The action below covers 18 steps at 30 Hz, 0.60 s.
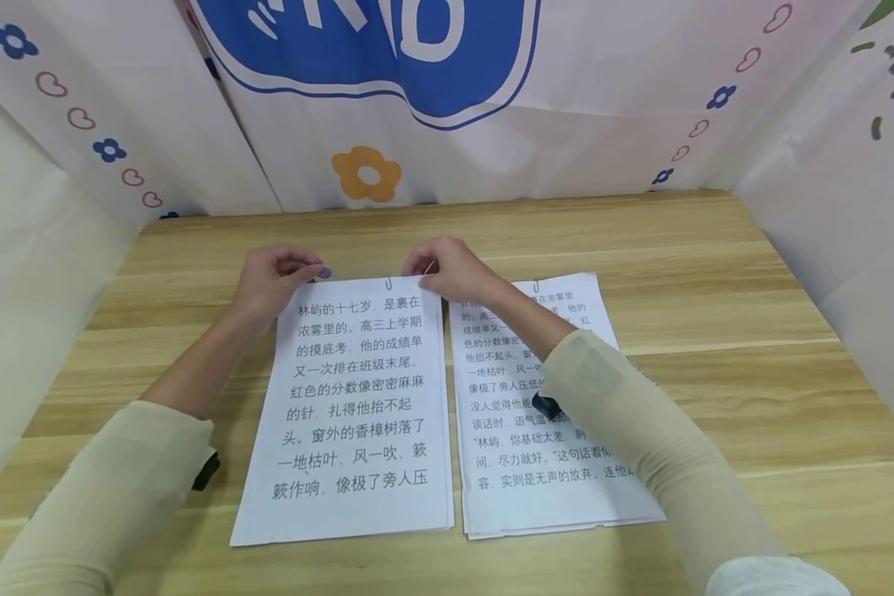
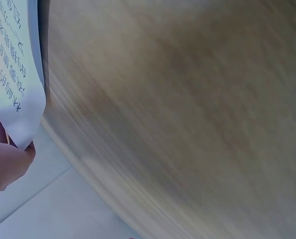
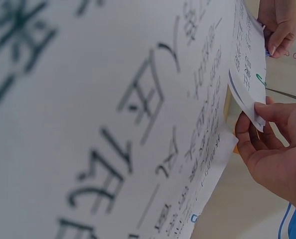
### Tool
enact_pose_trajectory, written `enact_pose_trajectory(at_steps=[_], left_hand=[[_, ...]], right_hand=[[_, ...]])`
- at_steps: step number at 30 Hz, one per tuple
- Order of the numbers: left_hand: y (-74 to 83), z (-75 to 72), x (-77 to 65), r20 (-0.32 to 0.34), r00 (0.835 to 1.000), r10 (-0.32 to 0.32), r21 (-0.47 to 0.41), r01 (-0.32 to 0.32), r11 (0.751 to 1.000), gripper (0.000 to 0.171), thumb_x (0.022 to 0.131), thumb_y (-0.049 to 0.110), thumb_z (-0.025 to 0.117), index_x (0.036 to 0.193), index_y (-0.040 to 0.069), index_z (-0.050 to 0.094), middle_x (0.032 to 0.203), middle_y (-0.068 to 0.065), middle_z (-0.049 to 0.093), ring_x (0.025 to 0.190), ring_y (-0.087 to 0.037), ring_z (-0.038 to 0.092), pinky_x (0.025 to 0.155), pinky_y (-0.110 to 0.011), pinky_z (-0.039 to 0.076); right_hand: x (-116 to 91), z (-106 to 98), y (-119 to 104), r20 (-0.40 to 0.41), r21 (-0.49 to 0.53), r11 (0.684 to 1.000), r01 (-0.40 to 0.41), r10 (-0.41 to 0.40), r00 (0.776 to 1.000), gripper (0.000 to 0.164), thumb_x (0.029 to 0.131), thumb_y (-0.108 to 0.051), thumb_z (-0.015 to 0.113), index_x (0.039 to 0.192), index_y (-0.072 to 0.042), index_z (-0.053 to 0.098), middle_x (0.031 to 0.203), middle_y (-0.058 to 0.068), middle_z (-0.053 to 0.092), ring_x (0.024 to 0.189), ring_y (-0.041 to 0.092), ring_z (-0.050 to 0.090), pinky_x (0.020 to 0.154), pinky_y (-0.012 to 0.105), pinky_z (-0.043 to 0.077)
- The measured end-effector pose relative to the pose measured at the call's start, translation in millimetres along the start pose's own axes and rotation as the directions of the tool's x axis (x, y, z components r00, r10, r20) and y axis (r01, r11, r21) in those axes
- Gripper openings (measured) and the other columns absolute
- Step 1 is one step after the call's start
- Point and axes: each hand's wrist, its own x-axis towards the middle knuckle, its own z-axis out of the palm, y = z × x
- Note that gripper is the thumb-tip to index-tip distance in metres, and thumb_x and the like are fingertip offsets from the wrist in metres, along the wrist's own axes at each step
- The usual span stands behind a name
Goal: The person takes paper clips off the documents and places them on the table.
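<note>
Right hand [image 1: 451,270] pinches left paper stack [image 1: 352,414] at top right (thickness unclear).

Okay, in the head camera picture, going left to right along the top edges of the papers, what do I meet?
Left hand, green paper clip, right hand, red paper clip.
</note>
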Motion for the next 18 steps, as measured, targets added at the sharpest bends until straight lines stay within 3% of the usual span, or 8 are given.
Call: enact_pose_trajectory(at_steps=[7, 18], left_hand=[[-0.8, 0.5, -0.2, -0.01, 1.0, -0.013, 0.043, 0.014, 0.999, 0.02, 0.101, 0.009, 0.068, 0.117, -0.003, 0.069, 0.102, 0.0, 0.069, 0.089, -0.014, 0.059, 0.072, -0.015, 0.05], [0.2, -0.5, 0.8, -0.005, 0.999, -0.032, 0.038, 0.032, 0.999, 0.02, 0.099, 0.007, 0.07, 0.116, -0.005, 0.069, 0.1, -0.002, 0.072, 0.085, -0.008, 0.064, 0.074, -0.014, 0.053]], right_hand=[[0.1, 1.2, 0.1, 0.002, -0.009, 1.0, 0.001, -0.001, 1.0, 0.023, 0.095, 0.01, 0.062, 0.11, -0.001, 0.075, 0.106, 0.011, 0.072, 0.096, 0.023, 0.065, 0.086, 0.028, 0.054], [-0.5, 0.4, 0.0, 0.004, -0.004, 1.0, -0.008, 0.008, 1.0, 0.024, 0.095, 0.01, 0.061, 0.11, -0.002, 0.075, 0.106, 0.01, 0.072, 0.096, 0.023, 0.065, 0.086, 0.029, 0.054]])
